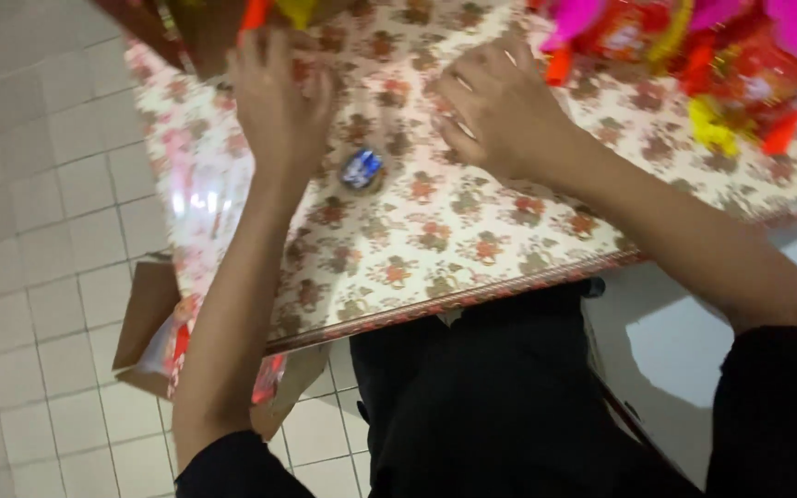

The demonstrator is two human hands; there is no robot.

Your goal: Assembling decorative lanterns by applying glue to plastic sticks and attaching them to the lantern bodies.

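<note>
The floor (39,231) of pale square tiles filled the left of the view, and over it stood a table covered in a glossy patterned cloth (472,231), cream with rows of small red and brown figures and a red border along the near edge. It caught the light on its left side, so I judged it slick, plastic-like and thin, the sort that slides and creases easily and is best pinched at an edge. At the far right of the table lay a heap of bright packets and decorations (712,55), pink, red, orange and yellow, too blurred to sort out. Under the table's left corner sat a brown cardboard box (145,314) with shiny wrappers showing in it.

The person's right hand (500,106) rested palm down on the cloth, fingers spread fairly wide and flat, holding nothing. The left hand (279,92) reached toward the far edge, fingers bent; whether they gripped anything I could not tell. Between the two hands, touching neither, lay a small blue and silver wrapped piece (362,169), probably light and easily picked up between two fingertips.
</note>
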